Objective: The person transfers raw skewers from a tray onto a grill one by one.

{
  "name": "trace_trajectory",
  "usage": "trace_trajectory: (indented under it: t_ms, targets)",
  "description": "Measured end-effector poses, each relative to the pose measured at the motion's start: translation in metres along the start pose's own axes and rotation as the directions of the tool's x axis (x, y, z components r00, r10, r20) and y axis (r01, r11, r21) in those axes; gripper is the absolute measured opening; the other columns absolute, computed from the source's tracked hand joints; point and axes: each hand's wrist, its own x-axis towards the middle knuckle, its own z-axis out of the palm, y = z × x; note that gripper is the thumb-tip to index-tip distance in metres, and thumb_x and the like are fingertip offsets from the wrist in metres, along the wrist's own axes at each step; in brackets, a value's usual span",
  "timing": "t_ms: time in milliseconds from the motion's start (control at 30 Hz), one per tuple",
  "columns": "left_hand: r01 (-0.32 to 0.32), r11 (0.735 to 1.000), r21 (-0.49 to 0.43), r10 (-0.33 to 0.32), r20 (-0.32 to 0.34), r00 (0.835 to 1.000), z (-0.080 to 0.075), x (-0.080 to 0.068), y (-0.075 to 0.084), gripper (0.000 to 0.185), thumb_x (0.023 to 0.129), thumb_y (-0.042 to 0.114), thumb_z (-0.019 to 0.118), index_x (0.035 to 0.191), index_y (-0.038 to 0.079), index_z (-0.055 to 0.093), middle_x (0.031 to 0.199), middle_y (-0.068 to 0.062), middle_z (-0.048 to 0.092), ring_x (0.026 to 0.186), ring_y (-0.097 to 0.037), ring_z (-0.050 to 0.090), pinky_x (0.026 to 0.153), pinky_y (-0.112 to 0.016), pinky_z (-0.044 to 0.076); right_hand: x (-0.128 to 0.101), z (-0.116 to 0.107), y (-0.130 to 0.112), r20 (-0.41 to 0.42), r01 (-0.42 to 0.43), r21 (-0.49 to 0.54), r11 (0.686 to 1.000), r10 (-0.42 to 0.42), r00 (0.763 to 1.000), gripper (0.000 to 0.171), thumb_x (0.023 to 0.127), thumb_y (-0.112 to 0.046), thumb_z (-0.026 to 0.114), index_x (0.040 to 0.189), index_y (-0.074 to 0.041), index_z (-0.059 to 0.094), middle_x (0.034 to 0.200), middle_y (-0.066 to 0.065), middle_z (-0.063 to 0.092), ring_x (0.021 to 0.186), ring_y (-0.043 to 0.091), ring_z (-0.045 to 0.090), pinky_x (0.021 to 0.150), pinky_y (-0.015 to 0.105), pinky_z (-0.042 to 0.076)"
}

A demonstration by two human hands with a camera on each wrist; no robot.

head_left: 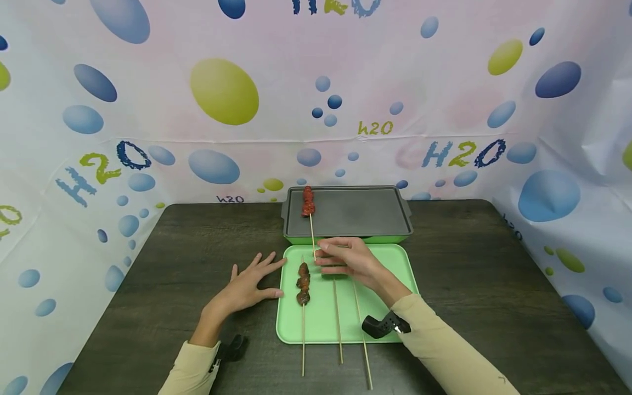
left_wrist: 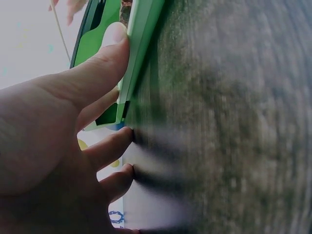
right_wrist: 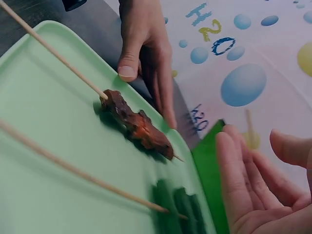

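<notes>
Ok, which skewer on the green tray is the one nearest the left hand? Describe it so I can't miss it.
Find the light green tray in front of the dark griddle. Along its left side, next to the left hand, lies the brown meat skewer. Its meat is uncovered; the right hand covers the other two skewers' far ends, and the red one lies on the griddle.

A tray is sitting on the desk, directly before a griddle. One meat skewer is lying on the tray's left side; another is resting on the griddle's left part.
</notes>
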Motion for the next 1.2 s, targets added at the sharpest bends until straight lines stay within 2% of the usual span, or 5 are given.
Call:
trace_trajectory:
  t_ms: [200, 400, 700, 933, 1200]
  targets:
    - [-0.018, 1.0, -0.003, 0.018, -0.011, 1.0, -0.001, 0.002, 0.001, 0.081, 0.092, 0.044, 0.075, 0.16, 0.02, 0.04, 0.167, -0.018, 0.025, 0.154, -0.047, 0.01, 0.104, -0.085, -0.005, -0.037, -0.018, -0.007, 0.038, 0.071, -0.132, 0.989, -0.066, 0.997, 0.046, 0.106, -0.021, 0.061, 0.143, 0.005, 0.055, 0.127, 0.026, 0.066, 0.115, 0.035, 0.069, 0.094, 0.047, 0.057]
    - [-0.025, 1.0, -0.001, 0.025, -0.017, 1.0, -0.003, 0.003, 0.0, 0.08, 0.092, 0.043, 0.075, 0.16, 0.02, 0.04, 0.167, -0.018, 0.025, 0.154, -0.047, 0.01, 0.104, -0.085, -0.005, -0.081, -0.031, 0.001, 0.024, 0.084, -0.221, 0.972, -0.08, 0.996, 0.05, 0.106, -0.023, 0.061, 0.146, 0.006, 0.051, 0.128, 0.027, 0.064, 0.117, 0.04, 0.066, 0.093, 0.046, 0.057]
    - [-0.024, 1.0, -0.006, 0.024, -0.011, 1.0, -0.002, 0.001, 0.0, 0.08, 0.093, 0.043, 0.074, 0.161, 0.019, 0.04, 0.167, -0.018, 0.025, 0.154, -0.047, 0.01, 0.104, -0.085, -0.005, -0.131, -0.039, 0.024, 0.04, 0.122, -0.302, 0.946, -0.115, 0.993, 0.048, 0.107, -0.017, 0.059, 0.144, 0.012, 0.048, 0.116, 0.034, 0.067, 0.103, 0.039, 0.071, 0.082, 0.049, 0.06]
    - [-0.029, 0.999, -0.017, 0.029, -0.012, 1.0, 0.0, -0.002, -0.001, 0.08, 0.093, 0.042, 0.075, 0.16, 0.018, 0.04, 0.167, -0.019, 0.025, 0.154, -0.048, 0.01, 0.103, -0.086, -0.005, -0.155, -0.044, 0.047, 0.052, 0.033, -0.273, 0.962, -0.019, 0.998, 0.048, 0.107, -0.018, 0.058, 0.145, 0.01, 0.047, 0.109, 0.03, 0.071, 0.094, 0.036, 0.075, 0.075, 0.046, 0.062]
    - [-0.029, 1.0, -0.012, 0.029, -0.014, 0.999, 0.0, -0.002, 0.0, 0.08, 0.093, 0.041, 0.075, 0.16, 0.017, 0.04, 0.167, -0.019, 0.024, 0.154, -0.048, 0.009, 0.104, -0.086, -0.005, -0.163, -0.041, 0.066, 0.077, -0.067, -0.199, 0.978, 0.083, 0.994, 0.05, 0.107, -0.016, 0.058, 0.149, 0.007, 0.044, 0.104, 0.026, 0.073, 0.089, 0.038, 0.076, 0.07, 0.045, 0.063]
